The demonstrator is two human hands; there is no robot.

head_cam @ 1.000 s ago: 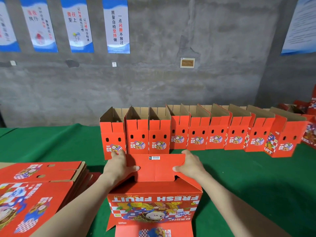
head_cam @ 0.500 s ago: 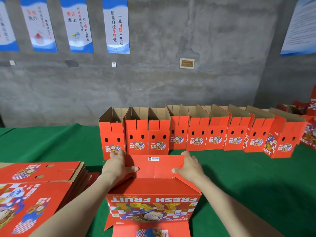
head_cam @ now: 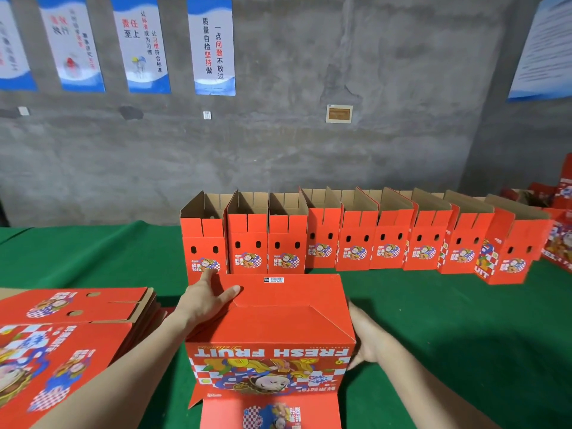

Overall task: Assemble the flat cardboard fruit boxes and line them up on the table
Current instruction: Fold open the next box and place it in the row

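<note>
Fruit box [head_cam: 278,320] beneath left hand [head_cam: 207,300], fingers flat and apart; right hand [head_cam: 368,339] at three o'clock, fingers hidden; open-topped boxes [head_cam: 359,243] at twelve.

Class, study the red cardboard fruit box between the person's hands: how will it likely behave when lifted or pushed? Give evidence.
The red cardboard fruit box is probably light: thin board, like the hollow finished boxes behind. It may flex, since loose flaps hang at its near end. On the green cloth table it should slide, not roll, given flat sides.
</note>
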